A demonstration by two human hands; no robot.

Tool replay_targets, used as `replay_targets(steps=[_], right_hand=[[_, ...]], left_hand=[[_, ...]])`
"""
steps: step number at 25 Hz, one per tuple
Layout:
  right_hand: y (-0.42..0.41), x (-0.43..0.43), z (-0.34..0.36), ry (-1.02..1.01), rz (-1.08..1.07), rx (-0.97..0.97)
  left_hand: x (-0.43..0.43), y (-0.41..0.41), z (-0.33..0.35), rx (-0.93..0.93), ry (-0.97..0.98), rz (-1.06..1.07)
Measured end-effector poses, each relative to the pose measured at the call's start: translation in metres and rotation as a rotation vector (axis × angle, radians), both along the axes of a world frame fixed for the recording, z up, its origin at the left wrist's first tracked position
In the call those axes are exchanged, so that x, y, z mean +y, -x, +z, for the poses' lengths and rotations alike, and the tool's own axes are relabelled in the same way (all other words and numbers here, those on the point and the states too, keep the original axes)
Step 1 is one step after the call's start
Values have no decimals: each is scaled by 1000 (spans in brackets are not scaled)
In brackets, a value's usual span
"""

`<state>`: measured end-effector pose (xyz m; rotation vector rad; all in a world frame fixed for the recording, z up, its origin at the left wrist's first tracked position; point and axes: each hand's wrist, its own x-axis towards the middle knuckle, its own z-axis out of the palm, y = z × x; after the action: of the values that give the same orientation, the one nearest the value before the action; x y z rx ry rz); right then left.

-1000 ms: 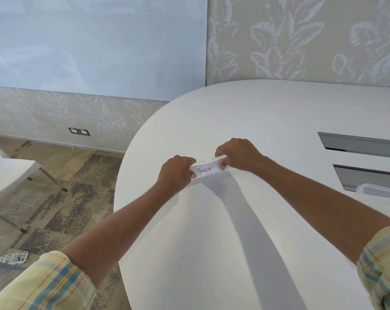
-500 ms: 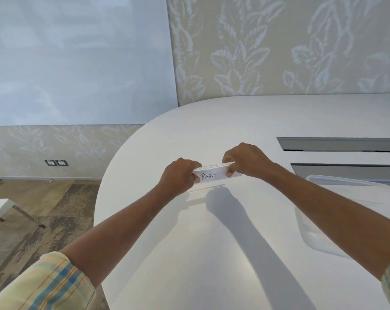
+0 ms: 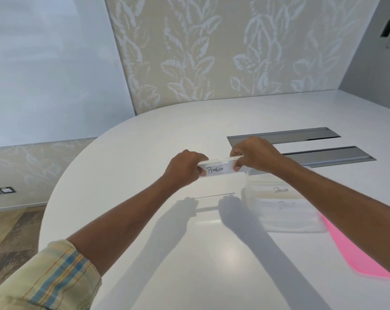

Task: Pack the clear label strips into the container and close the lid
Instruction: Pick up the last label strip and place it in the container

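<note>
Both hands, left hand [image 3: 185, 167] and right hand [image 3: 254, 156], pinch the clear plastic "Penguin" label strip [image 3: 218, 167] at centre frame; the slick strip could slip short of the clear plastic container [image 3: 286, 227].

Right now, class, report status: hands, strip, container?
Left hand and right hand gripping the Penguin strip above table. Container open, right. Path clear.

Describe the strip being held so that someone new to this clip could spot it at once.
On the white oval table, left of the clear container, the left hand and right hand pinch a clear strip by its ends. It alone is lifted, reading "PENGUIN".
</note>
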<state>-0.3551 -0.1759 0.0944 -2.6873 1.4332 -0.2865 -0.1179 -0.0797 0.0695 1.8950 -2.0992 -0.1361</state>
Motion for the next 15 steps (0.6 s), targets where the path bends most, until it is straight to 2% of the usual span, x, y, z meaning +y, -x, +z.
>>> replay_targets(steps=[15], right_hand=[[165, -23, -4, -49, -189, -17]], left_hand=[[-69, 149, -7, 9, -9, -159]])
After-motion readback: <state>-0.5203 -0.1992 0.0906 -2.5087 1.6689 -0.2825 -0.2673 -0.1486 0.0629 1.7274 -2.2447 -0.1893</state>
